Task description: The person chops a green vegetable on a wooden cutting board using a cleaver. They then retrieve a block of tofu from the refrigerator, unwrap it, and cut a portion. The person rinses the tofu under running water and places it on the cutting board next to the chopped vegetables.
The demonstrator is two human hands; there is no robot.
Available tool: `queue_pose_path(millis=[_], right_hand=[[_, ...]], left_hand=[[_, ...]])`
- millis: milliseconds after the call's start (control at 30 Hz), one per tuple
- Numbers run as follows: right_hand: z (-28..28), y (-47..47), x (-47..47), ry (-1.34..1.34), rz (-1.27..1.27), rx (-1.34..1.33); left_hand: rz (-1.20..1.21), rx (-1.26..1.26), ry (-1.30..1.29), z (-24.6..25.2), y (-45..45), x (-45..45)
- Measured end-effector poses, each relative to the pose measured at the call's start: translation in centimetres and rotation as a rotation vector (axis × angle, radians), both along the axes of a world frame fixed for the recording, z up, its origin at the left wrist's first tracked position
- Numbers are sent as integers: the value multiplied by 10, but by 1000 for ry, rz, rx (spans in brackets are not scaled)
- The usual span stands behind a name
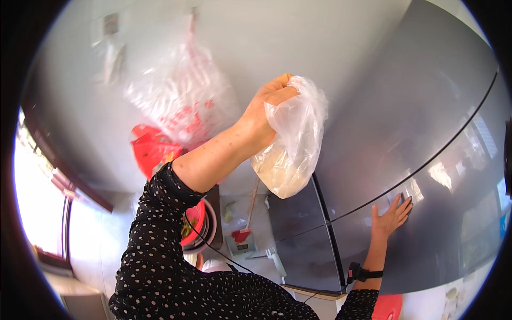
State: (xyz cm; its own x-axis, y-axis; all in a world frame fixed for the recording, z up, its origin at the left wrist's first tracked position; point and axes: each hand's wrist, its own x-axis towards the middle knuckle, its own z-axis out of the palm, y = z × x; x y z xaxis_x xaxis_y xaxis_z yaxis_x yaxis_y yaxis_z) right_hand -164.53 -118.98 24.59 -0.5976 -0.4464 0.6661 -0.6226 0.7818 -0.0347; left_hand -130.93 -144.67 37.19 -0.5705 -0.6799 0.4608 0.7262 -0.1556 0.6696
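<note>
Raised in front of me, my left hand (pixel 269 106) grips the gathered top of a clear plastic bag (pixel 298 116). Pale beige contents (pixel 276 172) fill the bag's lower part; what they are I cannot tell. My right hand (pixel 390 219), fingers spread, lies against a dark grey glossy refrigerator door (pixel 380 256). It touches the door just below the dark seam that divides it from another door panel (pixel 408 100). A strap with a small black device (pixel 360 273) circles my right wrist.
A large clear plastic bag with red print (pixel 188 92) hangs on the wall, above a red plastic bag (pixel 154 148). Below are stacked basins (pixel 206 224), a red-headed broom (pixel 242 235) and a dustpan (pixel 242 246). A bright doorway (pixel 40 192) is at the left.
</note>
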Motion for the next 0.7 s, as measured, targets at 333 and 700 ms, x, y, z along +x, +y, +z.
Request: queue_pose_path(millis=[333,700], right_hand=[[-98,-9,267,-2728,1234,-161],[-214,78,471,-2896,987,313]], left_hand=[[531,-42,-63,-105,181,132],[1376,-577,-607,-249,440,338]])
